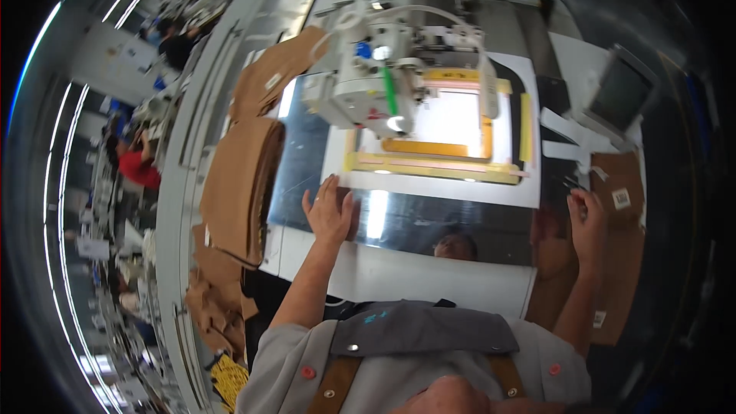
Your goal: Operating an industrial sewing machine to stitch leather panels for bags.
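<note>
My left hand (328, 213) lies with its fingers spread on the shiny metal plate (414, 211), just below the left corner of the white template sheet (506, 192). Nothing is in it. At the right, my right hand (586, 218) is closed on a small pointed metal tool (571, 182), perhaps tweezers or snips; its fingers hide most of the tool. Brown fabric pieces (616, 238) with white labels lie beside that hand. Ahead stands a white industrial sewing machine head (368, 92) over a yellow-edged frame (441, 149) that surrounds a bright white area.
A thick stack of brown fabric pieces (239, 192) stands left of the plate, with more brown fabric (276, 69) behind it. Crumpled brown pieces (218, 303) and a yellow bundle (228, 379) lie lower left. A dark screen (619, 90) stands at the right. Other people work far left.
</note>
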A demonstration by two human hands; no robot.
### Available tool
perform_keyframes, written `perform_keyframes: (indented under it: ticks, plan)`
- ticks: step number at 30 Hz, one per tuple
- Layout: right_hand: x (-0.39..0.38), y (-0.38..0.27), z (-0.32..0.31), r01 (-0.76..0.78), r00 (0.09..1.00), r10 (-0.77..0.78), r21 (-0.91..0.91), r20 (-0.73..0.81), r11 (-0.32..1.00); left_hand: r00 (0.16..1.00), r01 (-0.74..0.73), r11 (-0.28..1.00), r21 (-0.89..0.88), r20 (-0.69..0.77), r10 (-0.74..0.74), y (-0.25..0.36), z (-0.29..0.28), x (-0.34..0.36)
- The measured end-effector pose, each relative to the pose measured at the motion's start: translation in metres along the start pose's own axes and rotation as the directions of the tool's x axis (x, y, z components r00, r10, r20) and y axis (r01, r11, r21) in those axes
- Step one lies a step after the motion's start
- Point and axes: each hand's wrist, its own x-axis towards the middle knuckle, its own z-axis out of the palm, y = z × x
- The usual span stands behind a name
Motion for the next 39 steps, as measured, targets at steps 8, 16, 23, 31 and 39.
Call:
perform_keyframes:
  ticks: [8, 16, 23, 31, 39]
  plan:
    - [-0.049, -0.081, 0.097, 0.246, 0.825, -0.374, 0.328, 0.424, 0.912, 0.754, 0.503, 0.849, -0.164, -0.398, -0.523, -0.214, -0.045, 0.060]
    - [-0.041, -0.098, 0.133, 0.426, 0.684, -0.521, 0.299, 0.511, 0.854, 0.797, 0.598, 0.800, -0.057, -0.063, -0.601, -0.268, -0.046, 0.107]
    - [-0.028, -0.111, 0.146, 0.489, 0.667, -0.549, 0.260, 0.504, 0.832, 0.672, 0.736, 0.659, -0.154, 0.050, -0.739, -0.276, -0.055, 0.112]
    - [-0.038, -0.118, 0.153, 0.237, 0.649, -0.495, 0.466, 0.577, 0.853, 0.768, 0.295, 0.071, -0.953, 0.192, -0.611, -0.143, -0.068, 0.075]
    - [-0.026, -0.088, 0.187, -0.649, 0.629, -0.167, 0.631, 0.759, 0.424, 0.819, 0.480, 0.125, -0.868, 0.495, 0.291, 0.038, -0.036, -0.088]
